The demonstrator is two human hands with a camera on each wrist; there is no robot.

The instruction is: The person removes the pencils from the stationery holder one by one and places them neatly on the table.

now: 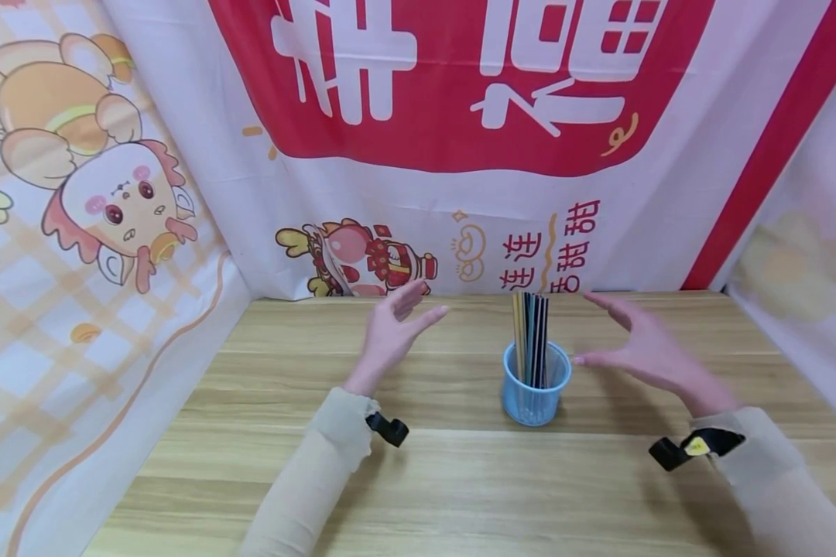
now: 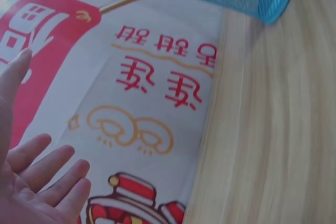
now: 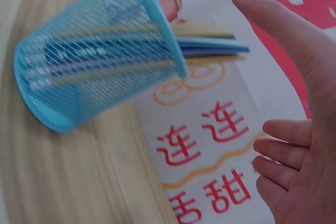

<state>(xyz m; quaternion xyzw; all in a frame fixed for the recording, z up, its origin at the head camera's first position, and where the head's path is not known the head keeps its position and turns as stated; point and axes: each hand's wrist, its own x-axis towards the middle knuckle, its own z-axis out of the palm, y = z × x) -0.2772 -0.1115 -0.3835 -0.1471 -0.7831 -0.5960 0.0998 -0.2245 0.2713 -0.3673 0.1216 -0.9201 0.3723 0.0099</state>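
A light-blue mesh pen cup (image 1: pixel 532 402) stands upright on the wooden table. Several thin sticks (image 1: pixel 532 333), tan, teal and dark, lean together inside it and rise above its rim. My right hand (image 1: pixel 644 348) hovers just to the right of the cup, thumb near the rim and fingers spread, holding nothing. To the left, farther from the cup, my left hand (image 1: pixel 393 329) is raised with thumb and fingers apart. In the right wrist view the cup (image 3: pixel 100 56) shows its mesh wall, with the fingers beside the stick ends.
The wooden table (image 1: pixel 446 487) reaches back to a white cloth (image 1: pixel 418 186) printed with red panels and characters. Another printed cloth (image 1: pixel 111 371) hangs along the left side, and a pale one (image 1: pixel 794 255) on the right. Each wrist wears a black strap camera (image 1: pixel 388 429).
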